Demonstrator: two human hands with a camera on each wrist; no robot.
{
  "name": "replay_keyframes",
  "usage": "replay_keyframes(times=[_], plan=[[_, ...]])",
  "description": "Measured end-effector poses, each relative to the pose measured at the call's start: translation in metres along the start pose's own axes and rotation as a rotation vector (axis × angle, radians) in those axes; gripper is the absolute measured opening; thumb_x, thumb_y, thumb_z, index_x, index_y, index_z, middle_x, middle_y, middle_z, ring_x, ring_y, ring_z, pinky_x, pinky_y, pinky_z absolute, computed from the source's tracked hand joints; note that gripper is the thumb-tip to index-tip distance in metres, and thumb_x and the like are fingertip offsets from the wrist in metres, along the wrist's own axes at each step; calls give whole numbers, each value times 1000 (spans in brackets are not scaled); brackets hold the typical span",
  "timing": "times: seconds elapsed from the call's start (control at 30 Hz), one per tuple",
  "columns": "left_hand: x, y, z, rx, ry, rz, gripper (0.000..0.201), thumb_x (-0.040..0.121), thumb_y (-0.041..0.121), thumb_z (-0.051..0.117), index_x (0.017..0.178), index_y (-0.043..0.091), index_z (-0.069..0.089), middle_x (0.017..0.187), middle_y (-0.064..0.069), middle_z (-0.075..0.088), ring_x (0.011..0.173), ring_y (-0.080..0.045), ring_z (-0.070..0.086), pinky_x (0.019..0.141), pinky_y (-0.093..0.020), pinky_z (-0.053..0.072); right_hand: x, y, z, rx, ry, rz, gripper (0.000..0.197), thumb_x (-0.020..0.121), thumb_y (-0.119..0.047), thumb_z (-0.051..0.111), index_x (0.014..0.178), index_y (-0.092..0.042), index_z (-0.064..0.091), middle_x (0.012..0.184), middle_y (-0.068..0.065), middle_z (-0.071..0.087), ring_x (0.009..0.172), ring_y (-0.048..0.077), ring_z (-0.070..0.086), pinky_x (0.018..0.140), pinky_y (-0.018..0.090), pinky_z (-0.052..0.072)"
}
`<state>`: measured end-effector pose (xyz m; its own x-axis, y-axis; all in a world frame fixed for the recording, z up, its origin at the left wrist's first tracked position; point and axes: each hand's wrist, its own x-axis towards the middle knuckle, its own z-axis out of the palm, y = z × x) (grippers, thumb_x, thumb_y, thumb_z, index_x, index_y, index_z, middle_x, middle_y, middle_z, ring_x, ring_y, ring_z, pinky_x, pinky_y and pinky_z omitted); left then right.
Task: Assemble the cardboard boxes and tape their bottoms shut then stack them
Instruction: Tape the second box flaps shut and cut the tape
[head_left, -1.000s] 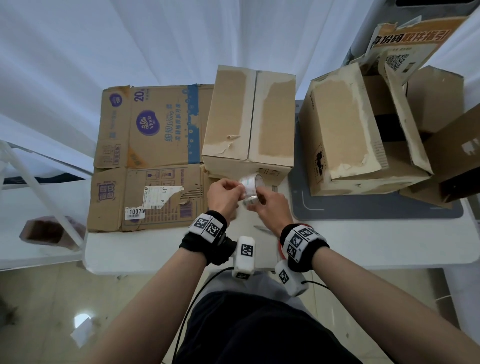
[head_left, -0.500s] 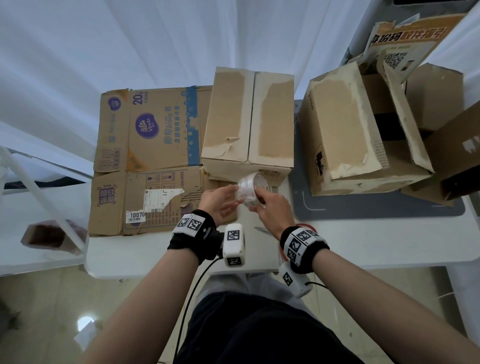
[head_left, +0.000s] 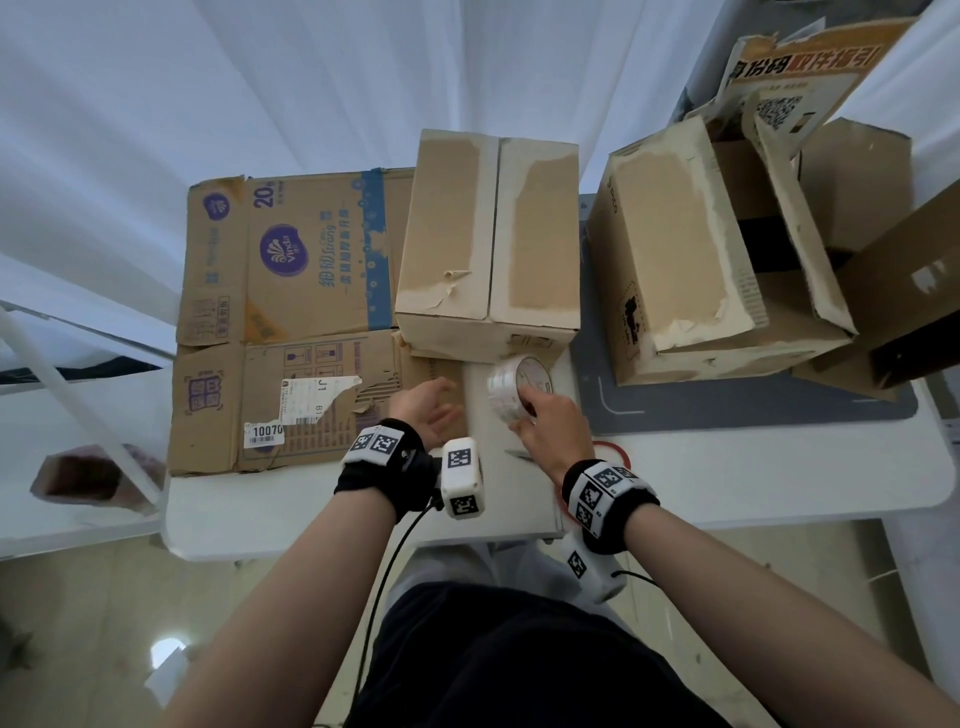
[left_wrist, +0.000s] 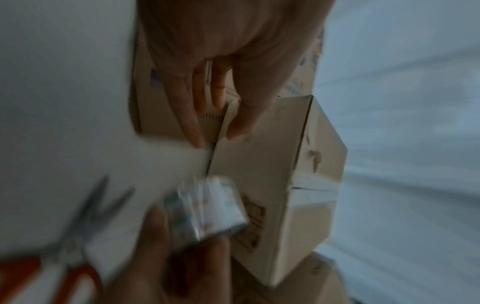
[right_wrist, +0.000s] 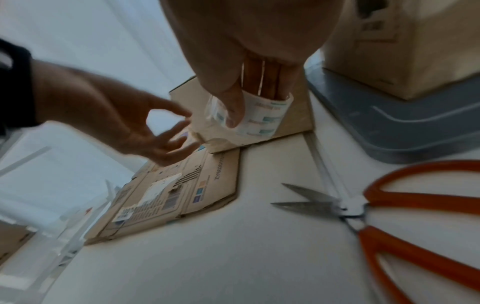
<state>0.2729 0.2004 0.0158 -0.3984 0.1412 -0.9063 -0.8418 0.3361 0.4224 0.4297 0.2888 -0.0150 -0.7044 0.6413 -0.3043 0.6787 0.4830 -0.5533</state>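
An assembled cardboard box (head_left: 488, 244) stands at the table's middle, its flaps closed along a centre seam. Just in front of it my right hand (head_left: 545, 421) grips a roll of clear tape (head_left: 511, 387), with fingers through the core and the thumb on the outside (right_wrist: 233, 111). My left hand (head_left: 426, 410) hovers to the left of the roll, fingers spread and holding nothing. A flattened printed cardboard box (head_left: 291, 317) lies on the left of the table. In the left wrist view the tape roll (left_wrist: 207, 207) is blurred beside the box (left_wrist: 272, 185).
Orange-handled scissors (right_wrist: 376, 207) lie open on the white table (head_left: 727, 478) near my right wrist. A second box (head_left: 685, 270) with torn flaps sits on a grey mat (head_left: 753, 410) at the right, with more cardboard behind it. White curtain hangs beyond.
My left hand has let go of the tape roll and drawn away to the left, opening its fingers. My right hand keeps the roll and has moved it slightly right.
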Motion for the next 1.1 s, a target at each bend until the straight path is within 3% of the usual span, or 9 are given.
replay_keyframes(times=[0.07, 0.2, 0.3, 0.47, 0.73, 0.8, 0.9, 1.03, 1.1], plan=[[5, -6, 2, 50, 16, 48, 42, 87, 5, 72, 125, -2, 56, 93, -10, 57, 71, -21, 61, 54, -26, 58, -4, 10, -2, -37, -74, 33, 12, 88, -20, 67, 87, -19, 56, 85, 3, 67, 81, 27, 61, 68, 34, 49], [3, -18, 22, 129, -63, 43, 37, 86, 11, 75, 117, -1, 58, 105, -14, 60, 75, -21, 61, 46, -25, 53, -16, 29, -7, -56, -65, 92, 14, 88, -29, 62, 83, -17, 58, 83, 1, 67, 80, 28, 63, 63, 32, 45], [2, -26, 37, 141, -115, 72, 41, 87, 12, 75, 121, -2, 59, 103, -12, 60, 81, -20, 63, 51, -24, 56, -20, 48, -17, -102, -40, 140, 5, 82, -13, 60, 81, -17, 63, 92, 7, 69, 88, 31, 64, 65, 31, 43], [4, -33, 45, 153, -140, 79, 38, 88, 14, 73, 120, -2, 59, 99, -11, 62, 82, -20, 65, 54, -25, 57, -13, 86, -33, -229, -17, 183, 28, 88, 0, 60, 110, -10, 75, 122, 11, 64, 105, 32, 64, 82, 34, 52], [14, -26, 44, 160, -117, 99, 27, 89, 15, 72, 111, 3, 64, 95, -8, 64, 78, -18, 65, 52, -23, 55, -11, 100, -37, -424, -146, 146, 25, 95, -2, 51, 110, -5, 71, 119, 11, 63, 112, 28, 57, 84, 30, 45], [14, -22, 43, 149, -108, 110, 24, 89, 15, 72, 108, 4, 63, 95, -7, 64, 78, -18, 64, 48, -21, 53, -9, 97, -38, -418, -136, 144, 23, 92, -10, 58, 112, -4, 68, 120, 11, 63, 113, 27, 56, 89, 31, 45], [14, -16, 43, 117, -84, 193, 23, 90, 10, 71, 110, 3, 61, 93, -9, 64, 79, -18, 63, 56, -23, 57, -3, 88, -40, -286, -40, 134, 36, 80, -16, 64, 114, -5, 58, 118, 11, 60, 113, 28, 53, 98, 34, 42], [12, -6, 40, 123, -63, 352, 13, 89, 8, 71, 97, 8, 61, 89, -9, 63, 74, -15, 62, 57, -21, 54, 10, 67, -48, -219, 63, 27, 28, 73, 1, 55, 93, -15, 43, 92, 1, 51, 85, 20, 47, 74, 29, 38], [11, 2, 37, 177, -47, 518, 13, 87, 16, 75, 94, 13, 64, 93, -7, 68, 78, -17, 65, 66, -25, 55, 19, 49, -54, -113, 152, -86, 27, 77, 3, 54, 87, -18, 41, 82, -5, 42, 75, 15, 39, 68, 26, 32]])
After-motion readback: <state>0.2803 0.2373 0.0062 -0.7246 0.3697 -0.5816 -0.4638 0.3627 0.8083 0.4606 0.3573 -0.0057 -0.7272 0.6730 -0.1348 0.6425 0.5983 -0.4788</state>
